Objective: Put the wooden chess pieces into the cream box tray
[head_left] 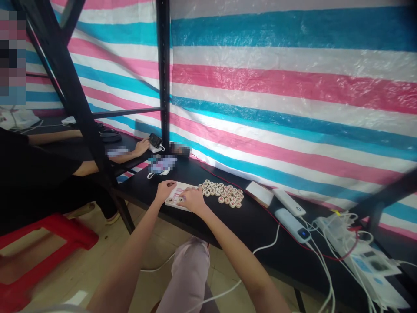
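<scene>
Black desk (254, 226) surface is carrying everything I am viewing through the head camera.

1. White board (176, 193): it is lying flat near the front edge of the desk, directly under both hands. A couple of round pieces are showing on its near edge.
2. Left hand (164, 190): it is resting at the board's far left corner with the fingers curled down. I cannot tell whether it is gripping the edge or only touching it.
3. Right hand (192, 200): it is lying palm down across the right part of the board, fingers stretched out flat and closing on nothing that I am able to see.
4. Round wooden pieces (224, 194): they are sitting in a loose cluster just beside the board, to its right, apart from both hands.

Further right, a flat white box (259, 194) and two power banks (289, 202) are lying in a row, with a power strip (329, 226) and its white cables beyond them. A striped tarpaulin (293, 87) is hanging behind the desk, and a black post (163, 74) is standing in front of it. At the left, a co-worker's hand (141, 147) is resting beside a phone (155, 141). A red stool (48, 243) is standing on the floor.
</scene>
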The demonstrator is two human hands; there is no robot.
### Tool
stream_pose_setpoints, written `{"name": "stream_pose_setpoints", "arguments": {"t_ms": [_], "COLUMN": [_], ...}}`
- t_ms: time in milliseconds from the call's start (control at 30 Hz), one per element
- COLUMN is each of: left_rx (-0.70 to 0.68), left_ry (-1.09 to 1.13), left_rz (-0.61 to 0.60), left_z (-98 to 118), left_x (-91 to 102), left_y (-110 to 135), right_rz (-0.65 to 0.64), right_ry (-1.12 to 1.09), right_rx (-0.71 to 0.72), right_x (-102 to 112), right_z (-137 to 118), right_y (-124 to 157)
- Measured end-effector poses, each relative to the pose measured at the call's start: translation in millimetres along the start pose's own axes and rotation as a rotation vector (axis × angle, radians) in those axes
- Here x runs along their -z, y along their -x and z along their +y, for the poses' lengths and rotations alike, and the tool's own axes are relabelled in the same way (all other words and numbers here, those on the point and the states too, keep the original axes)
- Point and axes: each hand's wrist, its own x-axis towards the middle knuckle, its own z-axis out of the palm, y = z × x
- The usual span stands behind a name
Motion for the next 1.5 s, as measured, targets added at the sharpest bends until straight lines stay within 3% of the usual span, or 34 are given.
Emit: {"name": "stream_pose_setpoints", "arguments": {"t_ms": [200, 367, 500, 600, 700, 800, 900, 1167, 1500], "left_rx": [-0.018, 0.001, 0.006, 0.020, 0.023, 0.019, 0.023, 0.024, 0.023], "left_ry": [-0.001, 0.018, 0.031, 0.026, 0.026, 0.024, 0.005, -0.013, -0.012], "left_rz": [0.000, -0.004, -0.007, 0.002, -0.008, -0.012, -0.004, -0.005, -0.012], "left_z": [-1.9, -1.5, -0.1, 1.6, 2.7, 2.8, 3.2, 7.7, 9.4], "left_x": [-0.9, -1.1, -0.6, -0.3, 0.2, 0.6, 0.8, 1.8, 3.1], "left_y": [0.4, 2.2, 1.7, 1.0, 0.9, 1.2, 1.5, 2.6, 3.6], "right_rz": [0.018, 0.182, 0.123, 0.092, 0.150, 0.217, 0.197, 0.121, 0.196], "right_ry": [-0.071, -0.175, -0.172, -0.064, 0.046, 0.157, 0.222, 0.211, 0.143], "right_rx": [0.007, -0.033, 0.083, 0.105, 0.031, -0.141, -0.240, -0.221, -0.241], "right_x": [1.9, 18.2, 21.8, 20.6, 18.9, 17.7, 16.3, 8.7, 5.8], "right_z": [1.2, 49.3, 93.4, 109.0, 108.5, 101.8, 97.8, 98.3, 93.2], "right_y": [4.4, 27.3, 48.3, 60.6, 68.2, 71.8, 72.3, 68.0, 65.1]}}
